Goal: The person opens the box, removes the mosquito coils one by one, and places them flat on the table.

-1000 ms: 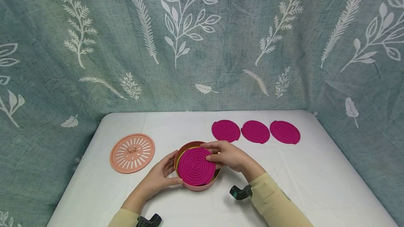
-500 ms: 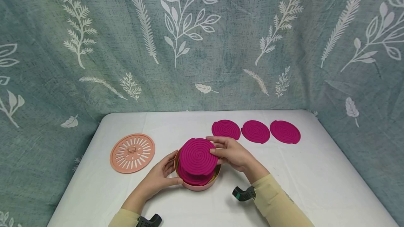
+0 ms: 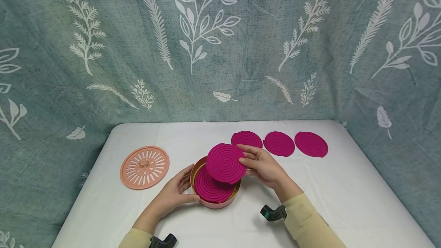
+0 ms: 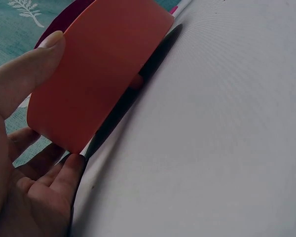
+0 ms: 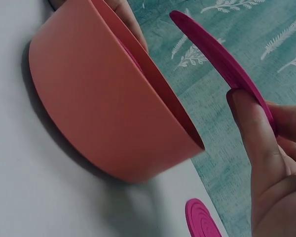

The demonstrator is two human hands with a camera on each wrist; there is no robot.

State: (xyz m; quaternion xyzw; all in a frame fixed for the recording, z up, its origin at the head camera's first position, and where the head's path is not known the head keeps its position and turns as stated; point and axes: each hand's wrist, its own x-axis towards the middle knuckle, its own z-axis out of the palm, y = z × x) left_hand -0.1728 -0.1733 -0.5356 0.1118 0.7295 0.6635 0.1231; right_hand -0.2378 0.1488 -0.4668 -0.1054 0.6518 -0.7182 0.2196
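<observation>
My right hand (image 3: 263, 168) pinches a magenta mosquito coil (image 3: 225, 163) by its right edge, thumb on top and fingers beneath. The coil hangs over a round salmon-coloured tin (image 3: 220, 205), apart from it in the right wrist view, where the coil (image 5: 222, 61) appears edge-on. Another mosquito coil (image 3: 209, 187) lies inside the tin, partly covered by the raised one. On the tin's left side, my left hand (image 3: 177, 190) holds the wall, thumb at the front and fingers behind. The left wrist view shows the tin's outer wall (image 4: 98, 74) against that thumb.
Three magenta mosquito coils, a left one (image 3: 246, 138), a middle one (image 3: 279, 144) and a right one (image 3: 311, 144), lie in a row at the back right. A slotted salmon lid (image 3: 129, 179) lies left on the white table (image 3: 337, 202). A patterned curtain (image 3: 241, 60) hangs behind.
My right hand has lifted the mosquito coil from the tin and moved it back and to the right, uncovering another coil below. The left hand and tin have stayed put.
</observation>
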